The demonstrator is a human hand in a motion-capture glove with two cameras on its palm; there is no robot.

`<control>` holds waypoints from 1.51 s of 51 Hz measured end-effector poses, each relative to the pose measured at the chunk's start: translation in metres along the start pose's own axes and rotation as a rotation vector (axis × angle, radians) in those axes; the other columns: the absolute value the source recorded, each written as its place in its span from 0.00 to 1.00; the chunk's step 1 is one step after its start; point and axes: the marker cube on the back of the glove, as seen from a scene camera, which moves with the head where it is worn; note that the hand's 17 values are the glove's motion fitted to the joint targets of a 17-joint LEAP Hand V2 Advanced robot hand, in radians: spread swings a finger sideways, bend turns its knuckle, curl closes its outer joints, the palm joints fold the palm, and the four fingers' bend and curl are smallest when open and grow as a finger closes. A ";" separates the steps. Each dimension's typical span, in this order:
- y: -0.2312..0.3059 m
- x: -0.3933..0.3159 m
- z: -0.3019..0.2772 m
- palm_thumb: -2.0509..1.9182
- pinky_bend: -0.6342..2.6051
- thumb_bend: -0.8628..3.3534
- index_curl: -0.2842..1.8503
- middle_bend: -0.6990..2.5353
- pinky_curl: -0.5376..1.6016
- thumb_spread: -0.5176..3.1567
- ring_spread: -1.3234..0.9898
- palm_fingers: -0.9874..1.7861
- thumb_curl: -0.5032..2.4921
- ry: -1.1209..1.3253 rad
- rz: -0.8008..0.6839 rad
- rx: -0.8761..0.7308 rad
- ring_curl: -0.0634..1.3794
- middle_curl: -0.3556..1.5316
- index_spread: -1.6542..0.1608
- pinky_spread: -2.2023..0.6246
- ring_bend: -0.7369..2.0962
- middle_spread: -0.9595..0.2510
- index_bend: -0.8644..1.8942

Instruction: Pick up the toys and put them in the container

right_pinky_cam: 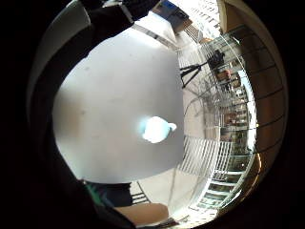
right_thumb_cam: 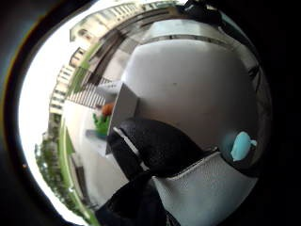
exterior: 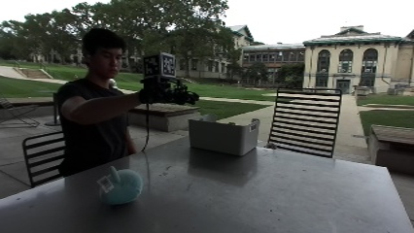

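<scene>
Hovering hand (exterior: 169, 93) above table (exterior: 271, 194), near container (exterior: 223, 135).

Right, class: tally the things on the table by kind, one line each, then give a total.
Toys on the table: 1, the light blue toy
Containers: 1, the white container
Total: 2

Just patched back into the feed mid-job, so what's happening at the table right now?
A person at the table holds the gloved right hand in the air, beside the white container on the table's far side. The hand carries nothing visible. A light blue toy lies on the table near the camera, apart from the container. The thumb-side palm view shows green and orange toys already in the container.
</scene>
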 end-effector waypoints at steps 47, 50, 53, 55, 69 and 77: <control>0.113 0.211 0.234 0.63 0.65 0.26 0.25 0.27 0.47 0.46 0.46 0.55 0.28 -0.024 0.352 -0.474 0.31 0.33 0.71 0.65 0.62 0.66 0.34; 0.113 0.212 0.235 0.68 0.61 0.29 0.23 0.32 0.44 0.46 0.43 0.62 0.30 -0.030 0.356 -0.466 0.30 0.36 0.72 0.63 0.64 0.61 0.33; 0.111 0.211 0.234 0.70 0.61 0.29 0.22 0.33 0.44 0.46 0.42 0.62 0.31 -0.049 0.362 -0.464 0.32 0.37 0.72 0.62 0.65 0.59 0.34; 0.110 0.211 0.234 0.72 0.59 0.31 0.21 0.36 0.43 0.46 0.41 0.66 0.32 -0.060 0.367 -0.456 0.33 0.39 0.72 0.61 0.66 0.57 0.34; 0.111 0.204 0.237 0.78 0.46 0.38 0.17 0.50 0.39 0.54 0.42 0.80 0.36 -0.079 0.410 -0.263 0.38 0.47 0.72 0.64 0.73 0.52 0.36; 0.105 0.191 0.226 0.77 0.42 0.40 0.21 0.54 0.38 0.58 0.43 0.85 0.36 -0.067 0.456 -0.210 0.37 0.49 0.74 0.61 0.71 0.55 0.46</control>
